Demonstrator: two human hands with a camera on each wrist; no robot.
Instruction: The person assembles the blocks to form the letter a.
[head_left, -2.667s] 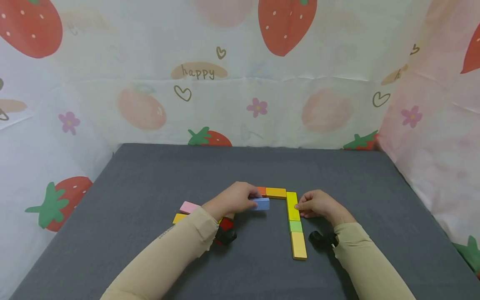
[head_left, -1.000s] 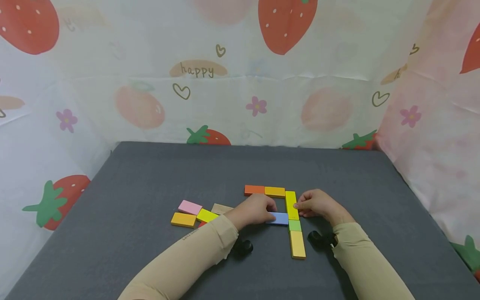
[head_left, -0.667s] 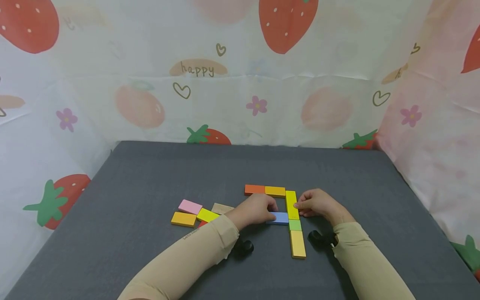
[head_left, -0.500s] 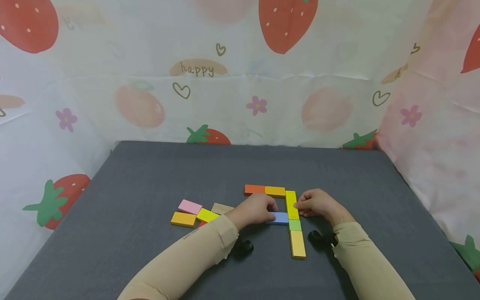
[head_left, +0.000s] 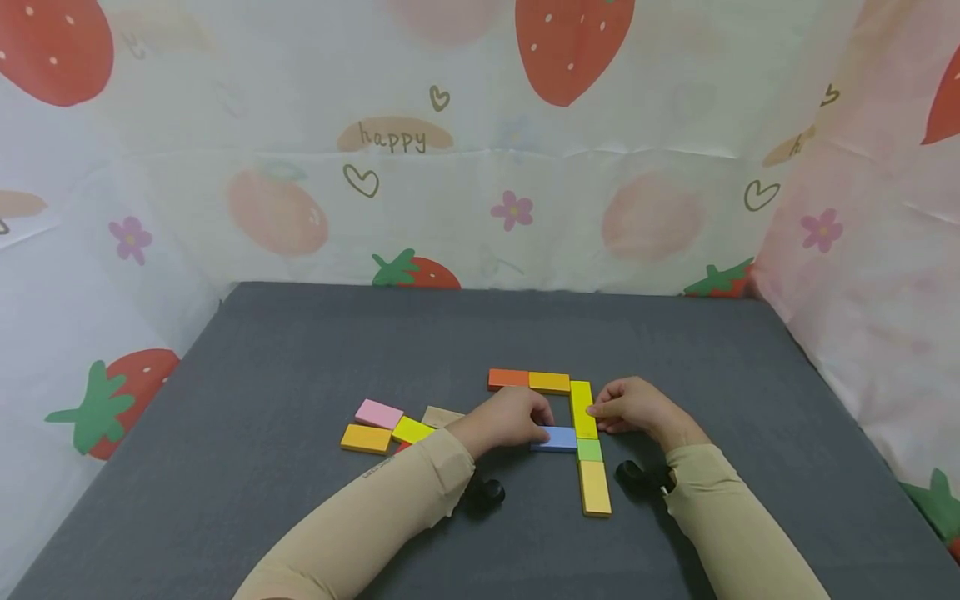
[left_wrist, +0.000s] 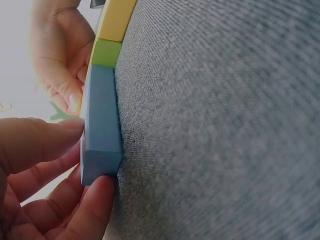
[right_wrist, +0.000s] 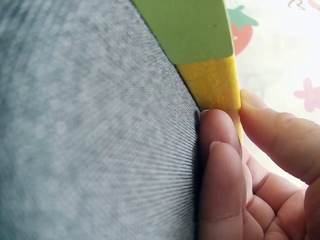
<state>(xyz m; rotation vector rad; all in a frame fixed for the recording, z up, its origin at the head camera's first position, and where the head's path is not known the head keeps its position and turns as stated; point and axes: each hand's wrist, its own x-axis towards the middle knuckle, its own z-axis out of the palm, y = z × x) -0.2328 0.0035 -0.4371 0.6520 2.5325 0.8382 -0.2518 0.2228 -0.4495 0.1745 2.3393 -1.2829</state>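
The blue block (head_left: 555, 439) lies flat, its right end against the column where the bright yellow block (head_left: 582, 408) meets the green block (head_left: 589, 450). My left hand (head_left: 513, 417) holds the blue block's left end; in the left wrist view its thumb and fingers are around the blue block (left_wrist: 102, 115). On the column's right side, my right hand (head_left: 645, 412) touches the bright yellow block, with thumb and fingertips at the yellow block (right_wrist: 212, 85) in the right wrist view. A pale yellow block (head_left: 596, 488) continues the column below the green one.
An orange-red block (head_left: 508, 378) and an amber block (head_left: 550, 382) form a row at the column's top. Left of my left hand lie a pink block (head_left: 378, 414), another amber block (head_left: 365, 438), a yellow block (head_left: 412, 430) and a wooden block (head_left: 441, 417), with a red one partly hidden.
My left hand has carried the blue block right and towards me, from above the cloth down against the column. The right hand stays at the yellow block.
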